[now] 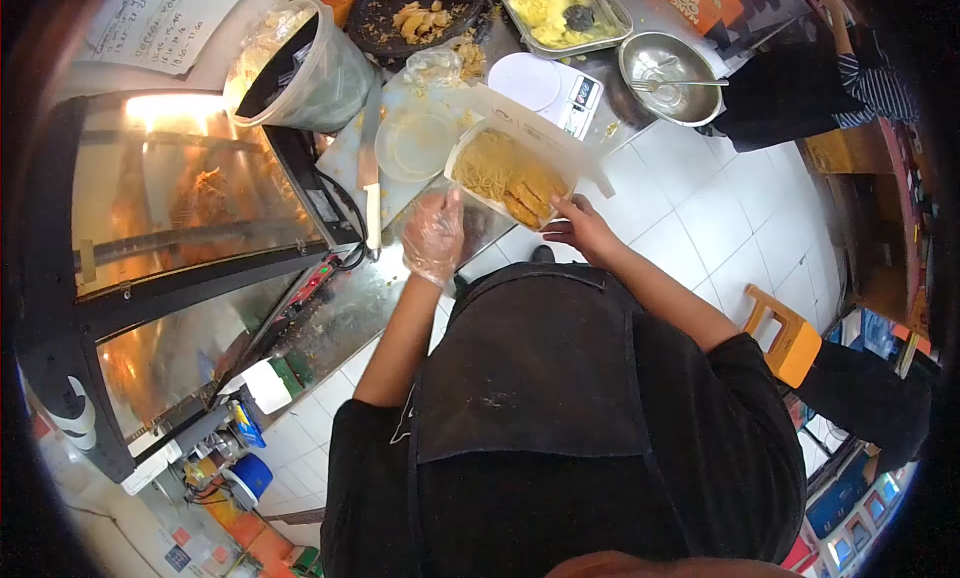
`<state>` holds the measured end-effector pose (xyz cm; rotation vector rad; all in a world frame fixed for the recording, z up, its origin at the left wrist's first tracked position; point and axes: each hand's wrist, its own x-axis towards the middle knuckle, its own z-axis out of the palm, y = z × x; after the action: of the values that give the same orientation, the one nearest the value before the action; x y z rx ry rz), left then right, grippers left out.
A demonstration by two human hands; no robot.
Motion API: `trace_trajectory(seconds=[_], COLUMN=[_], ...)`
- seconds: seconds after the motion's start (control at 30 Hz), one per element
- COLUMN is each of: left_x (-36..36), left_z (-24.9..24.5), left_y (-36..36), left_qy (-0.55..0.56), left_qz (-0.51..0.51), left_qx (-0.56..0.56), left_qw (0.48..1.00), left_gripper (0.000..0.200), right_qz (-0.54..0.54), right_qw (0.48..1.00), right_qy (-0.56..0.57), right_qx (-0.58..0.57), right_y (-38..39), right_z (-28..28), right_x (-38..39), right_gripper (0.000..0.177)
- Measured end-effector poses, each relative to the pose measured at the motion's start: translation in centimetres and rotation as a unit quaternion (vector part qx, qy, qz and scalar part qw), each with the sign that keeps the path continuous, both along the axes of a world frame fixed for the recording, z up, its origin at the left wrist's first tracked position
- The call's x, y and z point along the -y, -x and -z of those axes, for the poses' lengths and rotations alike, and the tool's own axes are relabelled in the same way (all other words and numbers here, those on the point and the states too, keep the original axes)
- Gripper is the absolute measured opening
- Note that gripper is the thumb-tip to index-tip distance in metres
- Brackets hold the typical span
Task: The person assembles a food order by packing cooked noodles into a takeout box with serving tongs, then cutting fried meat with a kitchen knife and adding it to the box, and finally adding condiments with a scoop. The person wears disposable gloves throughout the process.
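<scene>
A paper food box [560, 143] with its lid raised holds noodles [490, 166] and sliced, golden fried cutlet [527, 198]. My right hand [583, 230] grips its near right corner, fingers partly hidden beneath. My left hand [435, 236], in a clear plastic glove, is closed with its fingertips at the box's left corner; their exact hold is hard to see. Close by on the counter are a round translucent lid or dish [415, 146] and a knife [372, 193] with a pale handle.
Behind the box stand a white scale [540, 86], a tray of yellow food [560, 13], a steel bowl [668, 83] with a fork, and a dark mortar [415, 18]. A bucket [325, 73] and lit glass cabinet [200, 198] stand left. Two people and an orange stool [790, 348] are right.
</scene>
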<state>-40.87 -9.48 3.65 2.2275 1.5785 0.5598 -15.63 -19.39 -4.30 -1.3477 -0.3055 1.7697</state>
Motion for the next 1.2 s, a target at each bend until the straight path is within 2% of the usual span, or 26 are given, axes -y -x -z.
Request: trace_trajectory(seconds=[0.07, 0.17, 0.2, 0.3, 0.37, 0.43, 0.5, 0.57, 0.6, 0.7, 0.73, 0.8, 0.83, 0.87, 0.9, 0.93, 0.97, 1.0, 1.03, 1.1, 1.13, 1.2], left_x=[1.4, 1.5, 0.7, -0.2, -1.7, -2.2, -2.3, -2.3, -2.2, -1.9, -1.6, -1.4, -1.7, -1.1, -0.4, -0.3, 0.4, 0.5, 0.6, 0.5, 0.6, 1.1], left_z=[3.1, 2.2, 4.1, 5.4, 6.9, 7.6, 8.1, 8.0, 7.8, 3.9, 3.2, 7.6, 13.3, 13.2, 12.9, 10.2, 11.0, 7.8, 8.1, 10.3, 10.7, 10.3], left_y=[1.0, -0.5, 0.1, -1.0, -1.0, -1.2, -2.2, -2.7, -2.8, -3.5, -3.4, -2.6, -1.9, -2.0, -2.1, -2.4, -2.8, -2.5, -2.8, -2.9, -2.8, -2.5], left_qy=[0.168, 0.311, 0.337, 0.330, 0.285, 0.258, 0.252, 0.344, 0.387, 0.490, 0.436, 0.376, 0.377, 0.411, 0.442, 0.500, 0.473, 0.436, 0.391, 0.296, 0.246, 0.200], left_qz=[-0.064, -0.169, -0.159, -0.117, -0.042, 0.004, 0.021, -0.005, -0.019, -0.035, 0.047, 0.112, 0.105, 0.080, 0.054, 0.008, -0.041, -0.019, 0.006, 0.049, 0.069, 0.098], left_qx=[0.103, 0.247, 0.205, 0.295, 0.217, 0.182, 0.195, 0.248, 0.273, 0.263, 0.178, 0.116, 0.147, 0.201, 0.254, 0.210, 0.252, 0.224, 0.167, 0.044, -0.018, -0.050], left_qw=[0.978, 0.902, 0.905, 0.889, 0.933, 0.949, 0.948, 0.906, 0.881, 0.831, 0.881, 0.913, 0.908, 0.885, 0.859, 0.840, 0.843, 0.872, 0.905, 0.953, 0.967, 0.974], left_gripper=[0.038, 0.050, 0.059, 0.063, 0.064, 0.065, 0.065, 0.065, 0.065, 0.057, 0.057, 0.056, 0.055, 0.057, 0.060, 0.067, 0.071, 0.070, 0.067, 0.063, 0.061, 0.060], right_qz=[0.008, 0.047, 0.052, 0.067, 0.091, 0.122, 0.138, 0.137, 0.122, 0.047, 0.051, 0.013, 0.023, -0.014, 0.030, 0.022, 0.012, -0.062, -0.127, -0.023, 0.035, 0.019], right_qw=[1.000, 0.999, 0.999, 0.997, 0.995, 0.989, 0.983, 0.975, 0.973, 0.922, 0.929, 0.947, 0.932, 0.948, 0.974, 0.977, 0.980, 0.952, 0.907, 0.971, 0.987, 0.986], right_qy=[-0.009, -0.007, -0.007, -0.012, -0.016, -0.041, -0.073, -0.112, -0.091, -0.172, -0.179, -0.168, -0.207, -0.144, -0.148, -0.161, -0.148, -0.209, -0.268, -0.199, -0.150, -0.156], right_qx=[0.000, 0.011, 0.012, 0.034, 0.035, 0.065, 0.100, 0.138, 0.174, 0.344, 0.321, 0.275, 0.297, 0.284, 0.165, 0.138, 0.129, 0.214, 0.298, 0.130, 0.047, 0.061], right_y=[-0.5, -0.9, -1.3, -2.2, -2.4, -2.3, -2.1, -1.7, -1.3, -2.6, -2.7, -3.1, -3.2, -3.0, -2.5, -2.5, -2.5, -2.7, -3.0, -2.1, -1.7, -1.3], right_z=[0.2, -1.8, -1.9, -2.7, -3.5, -3.1, -2.2, -1.1, -3.2, 0.4, 0.0, -1.0, 0.0, -3.6, -3.8, -4.3, -4.2, -3.6, -3.2, -3.9, -4.3, -4.9], right_x=[0.0, 0.3, 0.3, 0.5, 0.1, -0.4, -0.9, -1.7, -1.4, -0.5, -0.2, 0.4, 0.3, 0.3, 0.4, 0.2, -0.1, 0.1, 0.0, -0.4, -0.3, -0.7], right_gripper=[0.077, 0.076, 0.076, 0.077, 0.079, 0.077, 0.076, 0.074, 0.068, 0.063, 0.061, 0.063, 0.065, 0.067, 0.069, 0.070, 0.071, 0.071, 0.071, 0.071, 0.071, 0.072])
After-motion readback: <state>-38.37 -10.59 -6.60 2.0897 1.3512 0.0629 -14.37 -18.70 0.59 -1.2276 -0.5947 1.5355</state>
